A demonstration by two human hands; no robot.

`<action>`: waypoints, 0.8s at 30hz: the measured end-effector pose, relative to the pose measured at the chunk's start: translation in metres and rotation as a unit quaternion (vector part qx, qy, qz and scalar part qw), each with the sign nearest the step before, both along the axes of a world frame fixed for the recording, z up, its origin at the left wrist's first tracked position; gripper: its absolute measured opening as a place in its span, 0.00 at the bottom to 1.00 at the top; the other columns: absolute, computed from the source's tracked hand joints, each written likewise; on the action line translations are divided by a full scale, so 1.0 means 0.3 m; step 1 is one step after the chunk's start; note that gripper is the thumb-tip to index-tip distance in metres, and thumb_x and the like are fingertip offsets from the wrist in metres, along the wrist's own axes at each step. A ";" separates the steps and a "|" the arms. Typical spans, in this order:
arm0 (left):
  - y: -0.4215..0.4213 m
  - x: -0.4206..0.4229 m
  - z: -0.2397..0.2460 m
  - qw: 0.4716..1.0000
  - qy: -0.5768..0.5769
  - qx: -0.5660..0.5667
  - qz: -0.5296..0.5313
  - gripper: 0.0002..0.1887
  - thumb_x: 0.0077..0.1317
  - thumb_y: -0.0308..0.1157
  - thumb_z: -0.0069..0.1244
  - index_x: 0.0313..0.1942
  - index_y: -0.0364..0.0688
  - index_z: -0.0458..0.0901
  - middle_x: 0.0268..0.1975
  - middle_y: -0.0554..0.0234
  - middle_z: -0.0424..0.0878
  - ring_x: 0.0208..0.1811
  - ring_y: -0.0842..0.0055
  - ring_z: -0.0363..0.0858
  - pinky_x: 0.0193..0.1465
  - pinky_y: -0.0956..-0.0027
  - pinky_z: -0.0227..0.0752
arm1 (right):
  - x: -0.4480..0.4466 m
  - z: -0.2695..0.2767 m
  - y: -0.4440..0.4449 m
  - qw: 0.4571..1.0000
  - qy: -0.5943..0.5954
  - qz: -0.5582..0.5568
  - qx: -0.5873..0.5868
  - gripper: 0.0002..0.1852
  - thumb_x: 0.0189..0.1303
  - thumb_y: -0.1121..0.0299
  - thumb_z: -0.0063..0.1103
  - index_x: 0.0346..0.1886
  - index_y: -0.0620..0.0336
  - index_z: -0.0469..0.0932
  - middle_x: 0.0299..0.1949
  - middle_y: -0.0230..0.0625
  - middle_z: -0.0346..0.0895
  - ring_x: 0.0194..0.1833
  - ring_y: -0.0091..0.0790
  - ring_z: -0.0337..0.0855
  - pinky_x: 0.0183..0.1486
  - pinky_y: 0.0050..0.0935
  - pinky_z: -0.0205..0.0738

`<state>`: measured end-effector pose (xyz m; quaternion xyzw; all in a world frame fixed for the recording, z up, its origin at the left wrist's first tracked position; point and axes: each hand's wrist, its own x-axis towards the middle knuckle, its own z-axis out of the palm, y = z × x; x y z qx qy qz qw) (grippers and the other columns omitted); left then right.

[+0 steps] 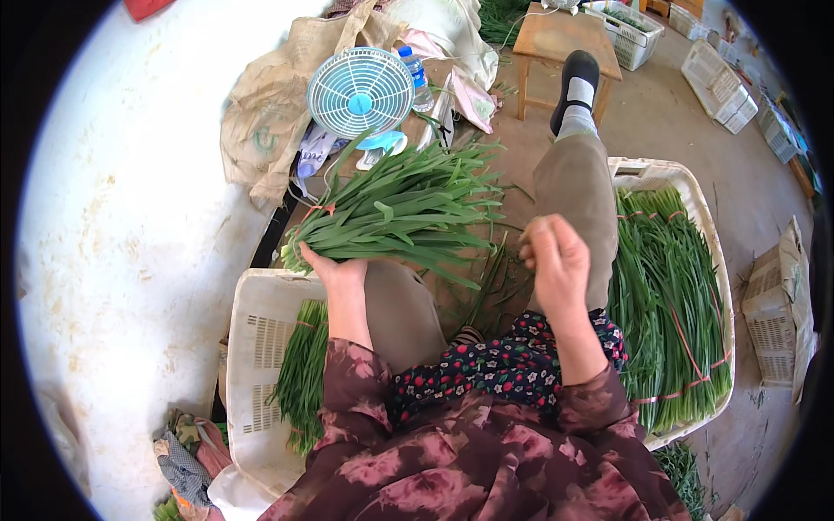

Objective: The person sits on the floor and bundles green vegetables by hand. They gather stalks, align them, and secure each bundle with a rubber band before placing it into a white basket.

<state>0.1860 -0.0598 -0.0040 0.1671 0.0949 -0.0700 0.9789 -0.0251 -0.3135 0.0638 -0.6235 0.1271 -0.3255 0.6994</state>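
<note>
My left hand (339,270) holds a bunch of garlic chives (404,202) near its pale cut ends, above my left knee. A red tie (319,210) circles the bunch close to those ends, and the leaves fan out to the right. Over my right thigh, my right hand (557,251) is apart from the bunch with its fingers curled in; nothing plain shows in it. By my left leg stands a white plastic crate (251,391) with tied chives (303,371) inside. Another white crate (724,306), at my right, is filled with banded chives (664,286).
Beyond the bunch stand a blue fan (360,98), a water bottle (416,75) and woven sacks (267,117). A wooden stool (560,32) is ahead, near my outstretched foot. Loose leaves (488,286) lie on the floor between my legs. More crates (717,84) stand at far right.
</note>
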 end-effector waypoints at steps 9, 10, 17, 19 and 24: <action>-0.030 -0.054 0.034 0.999 -0.024 0.021 -0.006 0.32 0.66 0.61 0.48 0.61 0.47 0.78 0.65 0.59 0.77 0.66 0.59 0.72 0.71 0.47 0.65 | -0.047 -0.084 0.087 0.933 0.172 0.306 -0.080 0.23 0.76 0.56 0.51 0.32 0.67 0.83 0.25 0.40 0.83 0.29 0.37 0.84 0.39 0.34 0.79; -0.028 -0.054 0.028 0.999 -0.029 0.037 0.000 0.33 0.66 0.61 0.48 0.61 0.47 0.78 0.65 0.59 0.77 0.66 0.59 0.73 0.71 0.47 0.65 | -0.045 -0.101 0.095 0.943 0.116 0.274 -0.147 0.22 0.76 0.59 0.50 0.31 0.67 0.82 0.24 0.37 0.81 0.29 0.33 0.82 0.37 0.31 0.78; -0.010 -0.062 -0.009 0.988 -0.121 0.083 0.050 0.30 0.70 0.59 0.42 0.66 0.53 0.75 0.67 0.66 0.74 0.66 0.62 0.72 0.70 0.51 0.66 | -0.081 -0.092 0.018 0.995 -0.013 0.076 0.056 0.20 0.77 0.66 0.49 0.25 0.65 0.77 0.23 0.30 0.75 0.25 0.19 0.73 0.29 0.22 0.68; -0.007 -0.065 -0.008 0.977 -0.146 0.124 0.092 0.29 0.74 0.56 0.38 0.67 0.53 0.75 0.68 0.66 0.74 0.67 0.64 0.72 0.71 0.53 0.66 | -0.077 -0.112 -0.042 0.997 0.012 0.063 -0.046 0.18 0.75 0.66 0.51 0.26 0.63 0.79 0.24 0.32 0.76 0.24 0.25 0.74 0.30 0.26 0.68; 0.005 -0.068 -0.024 0.953 -0.181 0.229 0.082 0.32 0.77 0.56 0.27 0.77 0.54 0.58 0.70 0.67 0.69 0.68 0.68 0.69 0.70 0.58 0.65 | -0.035 -0.078 0.014 0.850 0.074 -0.100 -0.513 0.10 0.56 0.65 0.69 0.40 0.56 0.83 0.25 0.30 0.77 0.27 0.38 0.79 0.33 0.35 0.70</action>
